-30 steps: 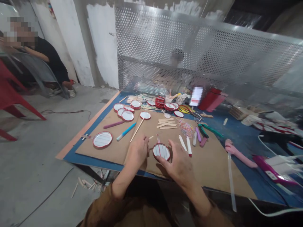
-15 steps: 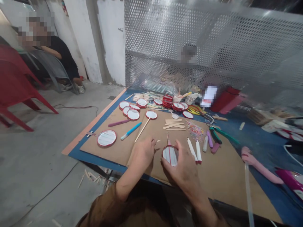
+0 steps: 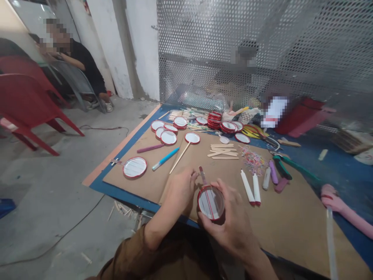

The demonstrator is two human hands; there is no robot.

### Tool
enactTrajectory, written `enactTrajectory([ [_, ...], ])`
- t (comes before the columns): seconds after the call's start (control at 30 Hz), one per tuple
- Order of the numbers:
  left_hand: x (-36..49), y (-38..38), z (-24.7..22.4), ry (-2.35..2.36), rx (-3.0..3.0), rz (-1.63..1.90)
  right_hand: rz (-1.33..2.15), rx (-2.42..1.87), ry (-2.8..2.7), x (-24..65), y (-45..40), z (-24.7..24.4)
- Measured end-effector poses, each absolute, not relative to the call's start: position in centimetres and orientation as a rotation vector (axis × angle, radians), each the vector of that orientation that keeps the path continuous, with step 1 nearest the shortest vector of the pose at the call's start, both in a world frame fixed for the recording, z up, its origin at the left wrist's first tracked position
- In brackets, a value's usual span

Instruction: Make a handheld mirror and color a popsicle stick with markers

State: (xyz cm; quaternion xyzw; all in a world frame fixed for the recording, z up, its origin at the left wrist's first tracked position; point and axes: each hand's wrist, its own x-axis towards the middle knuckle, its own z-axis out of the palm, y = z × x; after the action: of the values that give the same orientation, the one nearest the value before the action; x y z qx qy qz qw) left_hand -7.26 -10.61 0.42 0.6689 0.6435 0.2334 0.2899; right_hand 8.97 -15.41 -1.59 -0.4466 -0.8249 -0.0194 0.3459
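My right hand (image 3: 233, 217) curls its thumb and fingers around the edge of a red-rimmed round lid (image 3: 210, 202). Pale strips and red lines cross the lid's face, and a pinkish flat stick (image 3: 202, 175) sticks out from its far side. Beside that stick, my left hand (image 3: 183, 187) has its fingertips pinched together; what lies between them is too small to make out. A similar lid with a handle (image 3: 134, 167) lies to the left, near a blue pen (image 3: 165, 158) and a white lid on a wooden stick (image 3: 192, 138).
Flat craft sticks (image 3: 223, 151), colourful small bits (image 3: 253, 160), two white markers (image 3: 247, 186) and green-handled pliers (image 3: 282, 167) lie on the cardboard (image 3: 279, 225). More red-rimmed lids (image 3: 168, 137) are behind. A pink glue gun (image 3: 344, 208) lies right; a person (image 3: 87, 66) sits beyond.
The lid in my right hand has come nearer to me and its stick shows more clearly. My left fingertips are now closer to that stick. The view has shifted slightly.
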Motion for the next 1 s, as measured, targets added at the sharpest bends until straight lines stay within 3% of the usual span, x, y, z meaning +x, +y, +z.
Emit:
enactTrajectory([
  [1.0,-7.38,-10.78,0.39,1.639,1.699,0.755,0.007,-1.18,-2.196,9.03,-15.32,-2.14],
])
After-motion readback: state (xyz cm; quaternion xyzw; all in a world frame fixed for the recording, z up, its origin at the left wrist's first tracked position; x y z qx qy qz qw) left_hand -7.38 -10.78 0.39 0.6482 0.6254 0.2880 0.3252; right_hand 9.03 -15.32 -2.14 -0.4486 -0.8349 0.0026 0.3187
